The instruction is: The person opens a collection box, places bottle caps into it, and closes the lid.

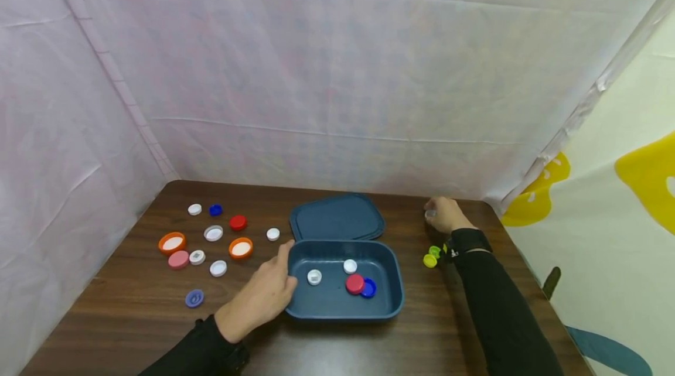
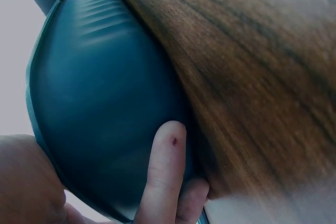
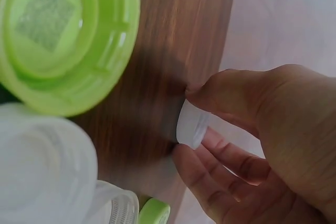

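At the left end of a dark blue plastic container (image 1: 337, 301), my left hand (image 1: 262, 291) grips the wall, one finger lying along its outer side in the left wrist view. Inside the container lie two white caps, a red cap (image 1: 355, 283) and a blue cap (image 1: 369, 289). Near the table's far right corner, my right hand (image 1: 447, 215) pinches a translucent white bottle cap (image 3: 190, 124) between thumb and fingers, close to the tabletop. Beside the right wrist are a green cap (image 3: 113, 40), a yellow cap (image 1: 429, 260) and clear caps (image 3: 42, 166), partly hidden by the arm in the head view.
Behind the container lies a matching dark blue lid (image 1: 337, 216). Several white, blue, red, pink and orange-rimmed caps (image 1: 241, 248) are spread across the left of the wooden table (image 1: 132, 317). White fabric (image 1: 337, 71) hangs behind the table's far edge.
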A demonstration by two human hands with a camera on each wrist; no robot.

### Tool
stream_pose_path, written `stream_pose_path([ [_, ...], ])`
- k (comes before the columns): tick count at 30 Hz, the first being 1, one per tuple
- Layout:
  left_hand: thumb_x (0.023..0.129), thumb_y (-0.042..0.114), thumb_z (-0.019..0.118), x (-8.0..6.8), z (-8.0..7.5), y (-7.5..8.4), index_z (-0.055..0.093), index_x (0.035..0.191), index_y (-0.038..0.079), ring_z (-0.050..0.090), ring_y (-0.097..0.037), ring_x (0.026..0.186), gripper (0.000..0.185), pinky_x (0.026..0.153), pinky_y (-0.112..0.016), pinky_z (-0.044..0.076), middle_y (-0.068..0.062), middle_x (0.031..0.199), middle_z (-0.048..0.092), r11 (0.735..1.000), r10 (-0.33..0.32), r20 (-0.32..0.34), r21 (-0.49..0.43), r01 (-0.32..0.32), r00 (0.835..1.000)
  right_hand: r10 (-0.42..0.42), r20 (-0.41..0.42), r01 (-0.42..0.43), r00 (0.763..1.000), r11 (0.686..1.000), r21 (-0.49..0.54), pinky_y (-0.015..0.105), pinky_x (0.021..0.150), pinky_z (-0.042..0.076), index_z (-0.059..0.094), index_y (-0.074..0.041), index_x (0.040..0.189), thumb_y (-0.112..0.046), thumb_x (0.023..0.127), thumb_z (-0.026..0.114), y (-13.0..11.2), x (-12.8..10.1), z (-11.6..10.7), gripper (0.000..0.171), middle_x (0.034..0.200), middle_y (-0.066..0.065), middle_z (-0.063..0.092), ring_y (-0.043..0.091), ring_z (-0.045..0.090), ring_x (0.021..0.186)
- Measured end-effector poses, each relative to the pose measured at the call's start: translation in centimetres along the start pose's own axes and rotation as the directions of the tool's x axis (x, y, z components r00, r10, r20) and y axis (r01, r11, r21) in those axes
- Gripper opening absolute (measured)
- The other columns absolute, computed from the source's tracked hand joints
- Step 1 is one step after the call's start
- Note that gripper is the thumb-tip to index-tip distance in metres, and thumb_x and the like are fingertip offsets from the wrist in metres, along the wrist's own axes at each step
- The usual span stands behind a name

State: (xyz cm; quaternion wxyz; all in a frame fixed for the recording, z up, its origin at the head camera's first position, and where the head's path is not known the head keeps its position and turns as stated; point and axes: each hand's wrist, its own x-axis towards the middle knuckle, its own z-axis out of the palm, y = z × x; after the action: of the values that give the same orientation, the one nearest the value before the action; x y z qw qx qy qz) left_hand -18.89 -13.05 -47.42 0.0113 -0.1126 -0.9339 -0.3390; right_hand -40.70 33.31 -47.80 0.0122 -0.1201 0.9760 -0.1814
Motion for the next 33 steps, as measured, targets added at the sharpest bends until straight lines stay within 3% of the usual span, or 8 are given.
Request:
stream_pose_path([
  [11, 0.100, 0.000, 0.066, -0.1, 0.3, -0.2, 0.044, 0.168, -0.008, 0.079, -0.034, 0.111, 0.072, 0.096, -0.056, 0.068, -0.037, 0.147, 0.073, 0.999, 0.034, -0.033, 0.024, -0.033, 0.999, -0.037, -0.012, 0.037, 0.999, 0.999, 0.000, 0.064, 0.102, 0.063, 0.076, 0.009, 0.130, -0.006, 0.108, 0.074, -0.9, -0.5, -0.1, 0.027, 0.130, 0.033, 0.078, 0.051, 0.075, 0.120],
  [17, 0.101, 0.000, 0.065, 0.0, 0.2, -0.2, 0.042, 0.168, -0.008, 0.078, -0.034, 0.110, 0.072, 0.097, -0.056, 0.068, -0.037, 0.148, 0.072, 1.000, 0.022, -0.024, 0.014, -0.021, 0.999, -0.047, -0.028, 0.047, 0.999, 0.999, 0.014, 0.065, 0.107, 0.063, 0.076, 0.009, 0.135, -0.007, 0.109, 0.074, -2.0, -1.0, -0.2, 0.030, 0.135, 0.032, 0.078, 0.052, 0.074, 0.126],
  [24, 0.102, 0.000, 0.065, 0.1, 0.1, -0.1, 0.042, 0.169, -0.009, 0.078, -0.033, 0.107, 0.072, 0.094, -0.054, 0.070, -0.037, 0.149, 0.072, 1.000, 0.013, -0.019, 0.016, -0.012, 1.000, -0.128, -0.113, 0.130, 0.985, 0.992, 0.006, 0.067, 0.107, 0.061, 0.078, 0.009, 0.133, -0.007, 0.106, 0.076, -3.5, -1.7, -0.4, 0.031, 0.132, 0.031, 0.080, 0.052, 0.075, 0.123],
  [33, 0.103, 0.002, 0.064, 0.0, 0.0, 0.1, 0.039, 0.171, -0.008, 0.078, -0.034, 0.111, 0.073, 0.098, -0.056, 0.069, -0.038, 0.155, 0.068, 1.000, -0.017, 0.004, 0.009, 0.017, 1.000, -0.129, -0.130, 0.135, 0.983, 0.990, 0.041, 0.066, 0.103, 0.061, 0.077, 0.004, 0.137, -0.009, 0.109, 0.077, -5.8, -3.9, -0.8, 0.031, 0.134, 0.030, 0.077, 0.050, 0.073, 0.121],
])
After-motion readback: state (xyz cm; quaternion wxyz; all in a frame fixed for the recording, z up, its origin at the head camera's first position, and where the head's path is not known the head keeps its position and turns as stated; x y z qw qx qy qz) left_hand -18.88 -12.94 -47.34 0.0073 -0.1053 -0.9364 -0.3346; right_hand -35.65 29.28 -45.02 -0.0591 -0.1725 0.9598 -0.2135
